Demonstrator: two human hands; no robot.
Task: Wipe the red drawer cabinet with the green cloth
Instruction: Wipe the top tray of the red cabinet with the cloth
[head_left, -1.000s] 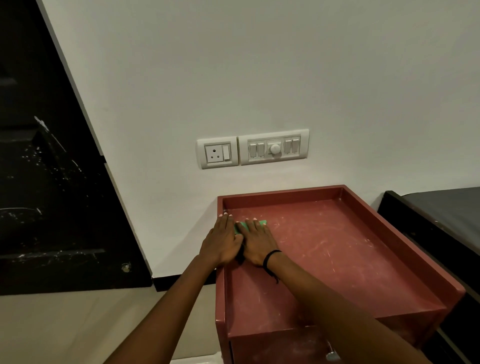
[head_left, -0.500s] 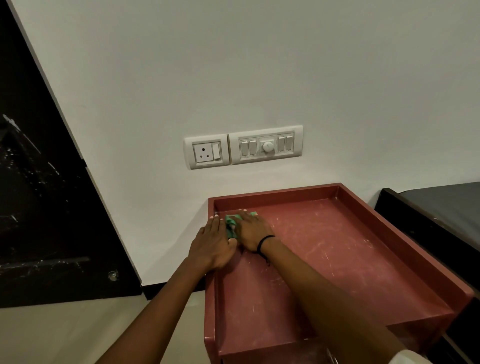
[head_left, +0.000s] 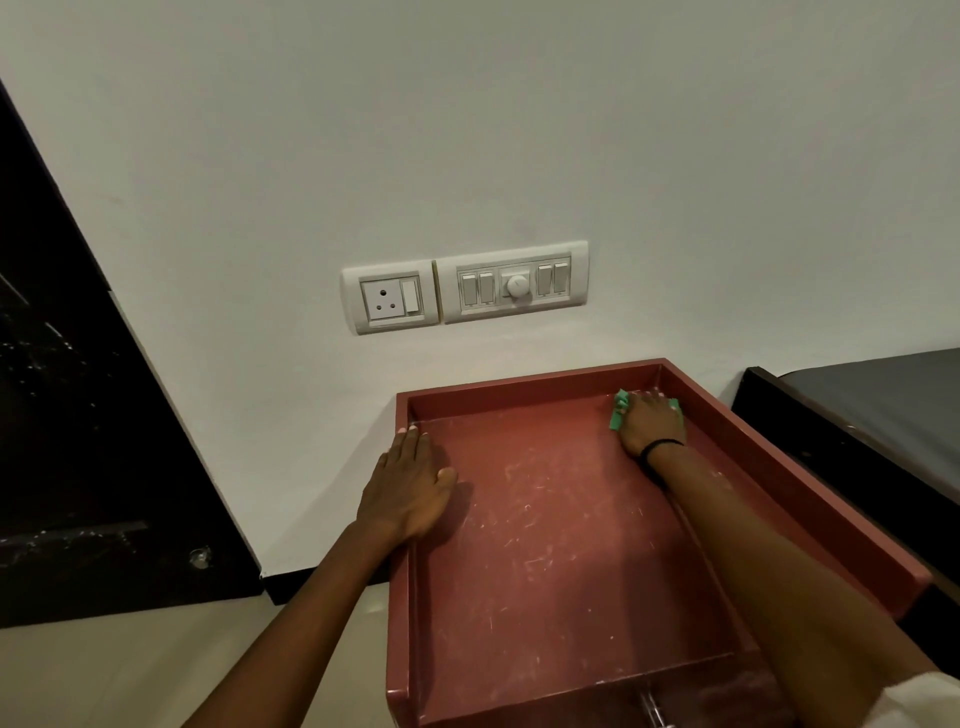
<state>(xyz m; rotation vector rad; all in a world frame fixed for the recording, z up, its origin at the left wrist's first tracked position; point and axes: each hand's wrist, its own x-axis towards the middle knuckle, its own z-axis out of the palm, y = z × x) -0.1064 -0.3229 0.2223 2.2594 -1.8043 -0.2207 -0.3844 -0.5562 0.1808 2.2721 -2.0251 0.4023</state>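
The red drawer cabinet (head_left: 550, 545) stands against the white wall, its scuffed top ringed by a raised rim. My right hand (head_left: 648, 427) presses the green cloth (head_left: 619, 410) flat into the far right corner of the top; most of the cloth is hidden under my palm. A black band circles that wrist. My left hand (head_left: 410, 488) lies flat with fingers spread over the cabinet's left rim, holding nothing.
A white socket and switch panel (head_left: 465, 287) sits on the wall above the cabinet. A dark door (head_left: 78, 415) fills the left side. A dark bed frame with a grey mattress (head_left: 872, 410) adjoins the cabinet's right side. A metal drawer handle (head_left: 655, 712) shows at the bottom.
My right hand has slid the green cloth from the far left corner across to the far right corner. My left hand stayed on the left rim.
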